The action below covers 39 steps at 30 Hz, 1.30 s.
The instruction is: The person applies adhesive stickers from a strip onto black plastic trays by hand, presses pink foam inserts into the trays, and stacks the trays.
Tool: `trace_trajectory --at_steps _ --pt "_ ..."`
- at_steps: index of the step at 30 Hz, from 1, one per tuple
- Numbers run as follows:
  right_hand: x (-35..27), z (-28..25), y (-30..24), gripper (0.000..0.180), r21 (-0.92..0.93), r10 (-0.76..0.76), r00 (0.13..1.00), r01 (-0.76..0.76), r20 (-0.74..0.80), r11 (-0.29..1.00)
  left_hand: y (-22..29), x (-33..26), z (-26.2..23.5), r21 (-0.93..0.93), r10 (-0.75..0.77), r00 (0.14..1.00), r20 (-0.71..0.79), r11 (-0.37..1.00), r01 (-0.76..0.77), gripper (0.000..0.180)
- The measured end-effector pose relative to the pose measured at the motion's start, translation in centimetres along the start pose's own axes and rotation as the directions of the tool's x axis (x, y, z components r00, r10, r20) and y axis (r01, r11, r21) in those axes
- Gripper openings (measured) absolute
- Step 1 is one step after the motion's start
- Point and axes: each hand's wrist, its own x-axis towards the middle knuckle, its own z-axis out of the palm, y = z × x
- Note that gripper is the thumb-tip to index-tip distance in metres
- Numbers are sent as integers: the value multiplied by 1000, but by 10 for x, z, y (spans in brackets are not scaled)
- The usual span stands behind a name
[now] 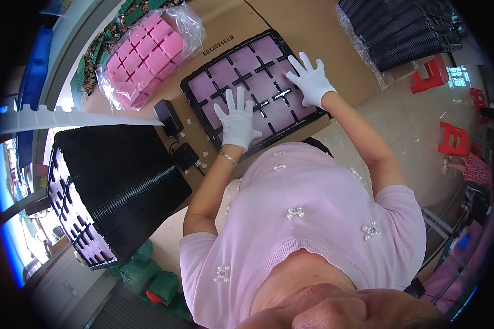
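A black tray frame [225,64] lies before me on brown cardboard. It has black cross-shaped dividers with lilac ribbed pads between them. My left hand [237,120], in a white glove with a bracelet at the wrist, rests with fingers spread over the tray's near left part. Over its right side is my right hand [311,85], also gloved in white, its fingers apart. A pinkish tip shows at one finger of the right glove; I cannot make out whether it is bare skin. Neither hand grips anything.
A clear plastic bag of pink ribbed blocks [148,55] lies at the far left. A tall stack of black trays [121,181] stands at left, another wrapped stack [400,33] at far right. A black power adapter [168,117] sits near small white scraps. Red stools [431,74] are at right.
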Motion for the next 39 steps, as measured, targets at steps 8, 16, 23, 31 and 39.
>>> trace_trajectory --at_steps 8,16,23,31,39 --pt "4 29 2 44 -34 -1 992 -3 -129 999 14 3 4 91 9 999 -52 996 -5 104" --pt "-74 82 121 30 712 -18 996 72 -84 698 31 25 -38 -293 -60 975 -215 956 -5 63" --pt "-279 163 480 13 849 592 730 -510 342 138 148 128 -151 -938 128 985 -118 -339 -69 49" --pt "-256 0 662 75 999 892 452 4 29 -35 330 236 -244 -932 213 967 -141 -357 -57 84" --pt "-171 -23 745 93 947 762 641 -294 94 131 392 249 -258 -971 51 995 -86 -228 -73 88"
